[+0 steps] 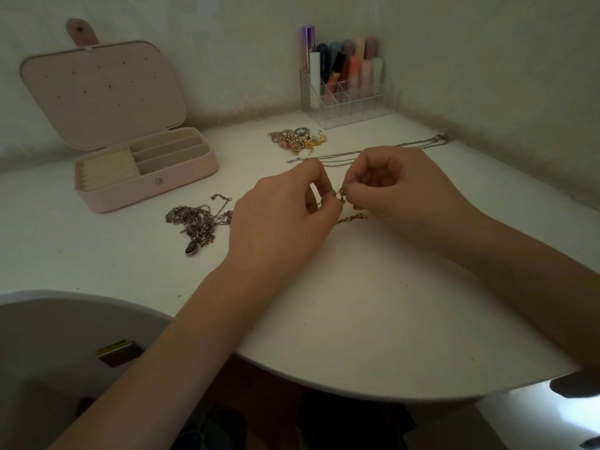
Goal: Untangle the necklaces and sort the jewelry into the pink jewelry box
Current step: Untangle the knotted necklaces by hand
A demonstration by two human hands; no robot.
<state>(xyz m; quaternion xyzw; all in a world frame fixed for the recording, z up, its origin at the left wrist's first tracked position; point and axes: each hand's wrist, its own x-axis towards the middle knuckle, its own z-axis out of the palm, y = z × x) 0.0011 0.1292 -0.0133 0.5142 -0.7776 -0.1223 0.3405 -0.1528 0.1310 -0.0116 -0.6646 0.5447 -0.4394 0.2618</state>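
1. Pinching a gold chain (352, 218) between them, the left hand (282, 219) and right hand (399, 186) meet above the white bench (357, 303); both hands have curled fingers closed on the chain, with a short length trailing onto the bench beneath.
2. The pink jewelry box (146, 177) sits open at the far left, well apart from the hands; its compartments look unfilled.
3. A tangled silver heap (198, 222) lies just left of the left hand; thin silver chains (373, 152) stretch behind the hands; small rings and earrings (297, 141) sit near a clear organizer (349, 92).
4. Likely risk: pulling the gold links apart too hard could tighten the knot or snap them; the left wrist could also drag the silver heap.
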